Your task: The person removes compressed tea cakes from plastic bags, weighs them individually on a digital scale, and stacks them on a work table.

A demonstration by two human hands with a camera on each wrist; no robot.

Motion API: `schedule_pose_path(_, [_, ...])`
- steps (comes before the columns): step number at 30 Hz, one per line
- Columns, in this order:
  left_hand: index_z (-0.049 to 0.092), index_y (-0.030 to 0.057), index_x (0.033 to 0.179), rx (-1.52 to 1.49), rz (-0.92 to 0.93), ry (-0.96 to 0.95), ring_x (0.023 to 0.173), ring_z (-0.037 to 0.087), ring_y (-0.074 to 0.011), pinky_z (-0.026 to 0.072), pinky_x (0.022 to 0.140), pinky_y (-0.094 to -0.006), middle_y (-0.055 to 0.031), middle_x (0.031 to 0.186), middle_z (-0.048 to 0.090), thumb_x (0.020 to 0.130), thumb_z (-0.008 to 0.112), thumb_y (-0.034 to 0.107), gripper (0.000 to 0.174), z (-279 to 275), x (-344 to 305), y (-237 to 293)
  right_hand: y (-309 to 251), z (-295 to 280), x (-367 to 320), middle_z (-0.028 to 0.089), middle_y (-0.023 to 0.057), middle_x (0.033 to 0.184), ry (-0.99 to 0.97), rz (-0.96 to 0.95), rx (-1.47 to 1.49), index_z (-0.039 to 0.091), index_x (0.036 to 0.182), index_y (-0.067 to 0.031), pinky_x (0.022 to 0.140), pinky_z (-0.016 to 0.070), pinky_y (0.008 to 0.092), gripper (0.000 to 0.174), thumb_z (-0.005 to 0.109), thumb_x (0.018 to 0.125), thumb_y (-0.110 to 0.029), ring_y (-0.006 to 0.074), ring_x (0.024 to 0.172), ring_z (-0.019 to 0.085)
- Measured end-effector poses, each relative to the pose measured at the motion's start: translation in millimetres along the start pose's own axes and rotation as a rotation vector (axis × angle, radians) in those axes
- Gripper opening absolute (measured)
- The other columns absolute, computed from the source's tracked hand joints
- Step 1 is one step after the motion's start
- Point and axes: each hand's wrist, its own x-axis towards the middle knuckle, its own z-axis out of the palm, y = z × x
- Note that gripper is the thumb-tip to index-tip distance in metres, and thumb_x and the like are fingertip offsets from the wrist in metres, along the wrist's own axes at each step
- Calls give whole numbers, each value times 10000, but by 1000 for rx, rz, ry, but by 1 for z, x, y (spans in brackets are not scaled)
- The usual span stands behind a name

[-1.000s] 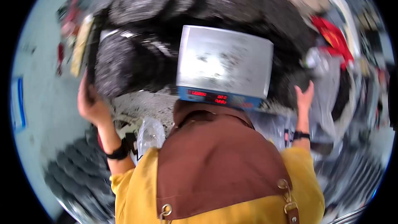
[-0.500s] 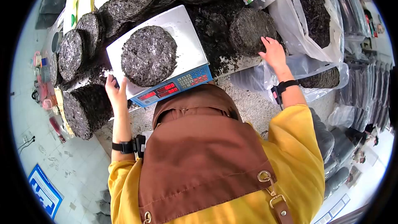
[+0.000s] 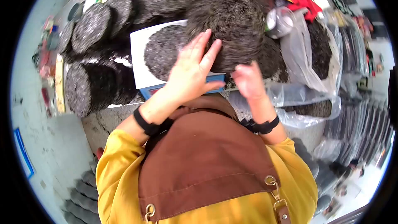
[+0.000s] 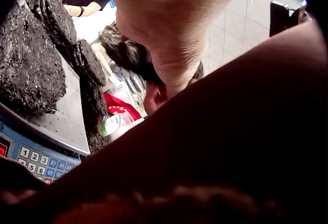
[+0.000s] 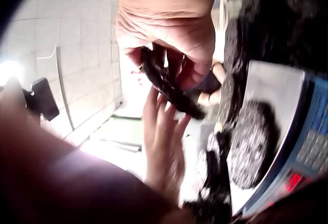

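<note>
Dark disc [image 3: 238, 18] raised off the tabletop [image 3: 118, 105], overlapping the right of the scale [image 3: 138, 54] in head view. Right hand [image 3: 251, 83] pinches its rim; left hand [image 3: 192, 66] has fingers straight and spread at its face, contact uncertain. Step, as judged: steadying or inspecting a disc between weighings. Next move probably calls for level support beneath, then lowering. Obstacle: second disc [image 3: 161, 54] occupies the pan. Stacked discs [image 3: 89, 89] near the left front corner; jar [image 3: 284, 23] and plastic bag [image 3: 296, 52] crowd the right edge.
</note>
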Motion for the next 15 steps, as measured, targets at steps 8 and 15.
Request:
schedule_pose_path(8, [492,27,1153,-489,-167,140,1033,533,-295,473,818,-361,-140,1156,496,673,744,176,562,-24,-28,-42,12,57,22,485,81,1219,-96,-160,-86,362,1296,-12,987,351,325,556,511,762,-61,205,1125,470])
schedule_pose_path(15, [445,27,1190,-1385,-829,711,987,563,-198,462,856,-339,-85,1125,554,904,465,83,293,-31,-76,-101,-15,11,39,562,122,1086,350,-402,43,480,1156,15,887,453,352,374,421,787,-9,211,997,558])
